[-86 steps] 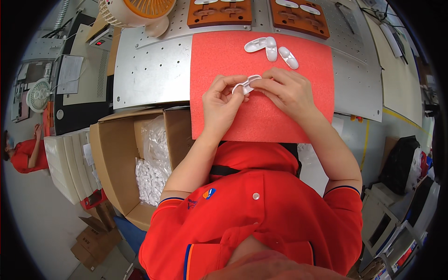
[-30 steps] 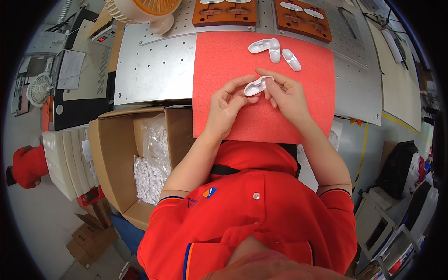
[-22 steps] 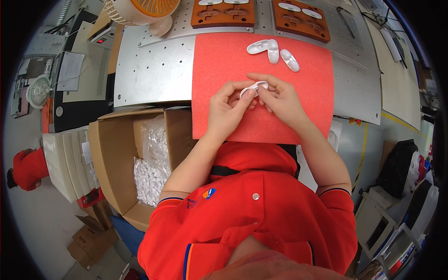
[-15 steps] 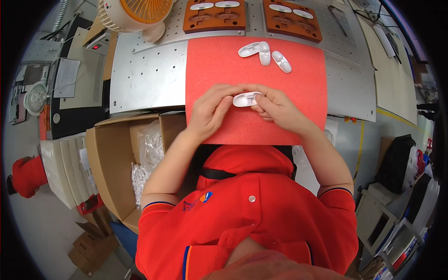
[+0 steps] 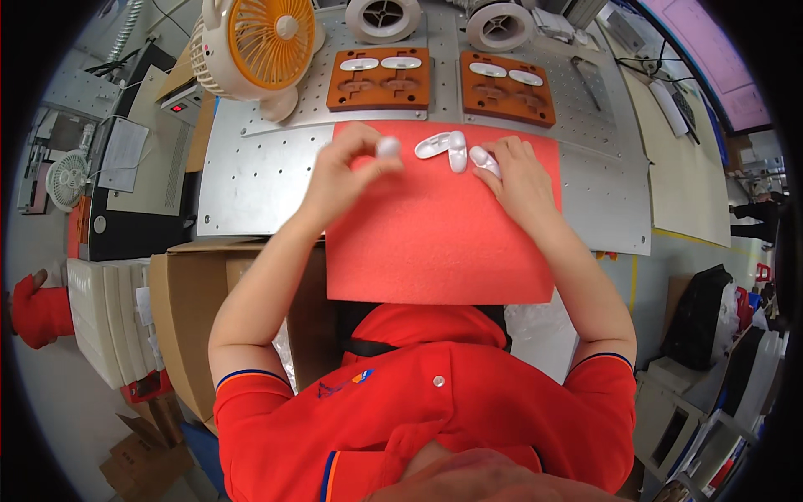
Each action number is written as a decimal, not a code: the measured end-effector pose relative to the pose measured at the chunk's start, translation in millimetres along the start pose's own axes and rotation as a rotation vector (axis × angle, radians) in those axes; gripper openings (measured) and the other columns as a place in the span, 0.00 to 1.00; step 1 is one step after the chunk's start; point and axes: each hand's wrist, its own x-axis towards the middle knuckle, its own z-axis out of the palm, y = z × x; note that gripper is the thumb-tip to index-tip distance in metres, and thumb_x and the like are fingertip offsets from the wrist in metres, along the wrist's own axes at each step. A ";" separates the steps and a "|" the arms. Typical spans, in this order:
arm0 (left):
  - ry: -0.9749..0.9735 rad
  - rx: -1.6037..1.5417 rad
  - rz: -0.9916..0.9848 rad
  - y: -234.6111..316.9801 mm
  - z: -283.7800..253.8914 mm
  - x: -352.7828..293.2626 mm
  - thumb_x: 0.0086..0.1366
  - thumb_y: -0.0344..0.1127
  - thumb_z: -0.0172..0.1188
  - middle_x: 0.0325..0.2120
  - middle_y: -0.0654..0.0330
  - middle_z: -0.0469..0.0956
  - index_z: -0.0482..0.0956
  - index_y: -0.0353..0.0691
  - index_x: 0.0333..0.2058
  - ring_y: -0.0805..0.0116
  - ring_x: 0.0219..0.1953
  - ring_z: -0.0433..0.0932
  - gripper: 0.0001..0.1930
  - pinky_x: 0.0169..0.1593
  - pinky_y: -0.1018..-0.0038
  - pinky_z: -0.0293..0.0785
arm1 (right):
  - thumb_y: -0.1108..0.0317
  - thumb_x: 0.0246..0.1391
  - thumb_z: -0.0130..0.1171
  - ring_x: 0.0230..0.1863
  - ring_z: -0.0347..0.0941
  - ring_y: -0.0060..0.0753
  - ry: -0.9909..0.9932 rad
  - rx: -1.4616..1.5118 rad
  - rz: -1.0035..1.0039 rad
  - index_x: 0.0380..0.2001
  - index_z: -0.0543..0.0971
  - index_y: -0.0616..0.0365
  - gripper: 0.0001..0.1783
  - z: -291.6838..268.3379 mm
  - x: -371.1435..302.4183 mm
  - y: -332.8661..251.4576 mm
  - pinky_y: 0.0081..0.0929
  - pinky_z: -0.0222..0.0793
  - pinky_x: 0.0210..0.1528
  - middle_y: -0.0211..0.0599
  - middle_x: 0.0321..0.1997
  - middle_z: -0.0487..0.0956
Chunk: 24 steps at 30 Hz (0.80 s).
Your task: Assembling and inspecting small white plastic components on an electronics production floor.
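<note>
My left hand (image 5: 347,171), smeared a little by motion, is raised over the left part of the red foam mat (image 5: 418,251). Its thumb and fingers close on a small white plastic shell (image 5: 387,147). Toward the mat's right side, my right hand (image 5: 520,177) has its thumb and fingertips around another white oval shell (image 5: 484,161), which lies on the mat. Between the hands, two more glossy white shells rest touching: one slanted (image 5: 432,145), the other more upright (image 5: 457,154). Their hollow insides partly show.
Behind the mat, two brown fixture blocks (image 5: 381,94) (image 5: 507,105) hold white oval pieces on a perforated metal plate (image 5: 276,159). An orange-and-white fan (image 5: 268,42) stands at the back left. White spools (image 5: 382,18) are behind. A cardboard box (image 5: 188,326) sits below left.
My hands have parted from the shell held over the mat's near half and moved forward. The left now carries a white shell; the right has reached the rightmost shell. The view has tilted up.
</note>
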 end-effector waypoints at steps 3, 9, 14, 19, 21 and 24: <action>0.130 0.389 0.063 -21.8 -17.8 33.3 0.58 0.28 0.65 0.34 0.59 0.75 0.79 0.35 0.36 0.67 0.32 0.77 0.08 0.39 0.75 0.74 | 0.65 0.51 0.63 0.43 0.74 0.40 -0.129 0.180 0.036 0.40 0.78 0.57 0.13 -1.3 11.8 10.6 0.33 0.70 0.44 0.39 0.40 0.76; 0.089 0.794 0.295 -73.2 -38.1 76.0 0.59 0.28 0.56 0.38 0.59 0.75 0.80 0.40 0.39 0.57 0.36 0.77 0.09 0.39 0.68 0.73 | 0.70 0.50 0.62 0.38 0.77 0.38 0.058 0.427 -0.025 0.38 0.80 0.56 0.10 -12.6 64.8 30.6 0.31 0.72 0.40 0.34 0.36 0.81; -0.009 1.143 0.133 -73.8 -15.0 65.2 0.58 0.26 0.51 0.46 0.60 0.73 0.75 0.43 0.49 0.59 0.49 0.73 0.19 0.52 0.65 0.67 | 0.73 0.51 0.57 0.45 0.75 0.32 0.295 -0.094 -0.221 0.41 0.81 0.51 0.13 16.6 84.6 53.1 0.29 0.71 0.47 0.26 0.42 0.81; 0.010 1.104 0.227 -70.6 -16.2 59.6 0.55 0.22 0.51 0.54 0.58 0.71 0.73 0.43 0.51 0.56 0.56 0.70 0.23 0.56 0.64 0.65 | 0.73 0.50 0.56 0.53 0.71 0.30 0.320 -0.296 -0.280 0.46 0.80 0.46 0.18 10.5 67.9 56.3 0.33 0.67 0.53 0.21 0.53 0.77; 0.007 0.897 0.457 -51.0 -3.8 60.6 0.54 0.21 0.51 0.57 0.58 0.69 0.72 0.43 0.51 0.56 0.60 0.66 0.23 0.59 0.61 0.63 | 0.68 0.51 0.58 0.53 0.70 0.34 0.371 -0.316 -0.325 0.46 0.79 0.49 0.16 5.2 58.6 38.1 0.35 0.66 0.53 0.27 0.51 0.77; -0.290 0.795 0.662 -36.4 15.6 53.4 0.56 0.30 0.53 0.56 0.61 0.70 0.74 0.47 0.42 0.60 0.61 0.65 0.13 0.60 0.61 0.63 | 0.63 0.53 0.60 0.49 0.71 0.37 0.155 -0.044 -0.094 0.43 0.78 0.52 0.14 8.8 37.7 -4.9 0.37 0.68 0.51 0.33 0.45 0.77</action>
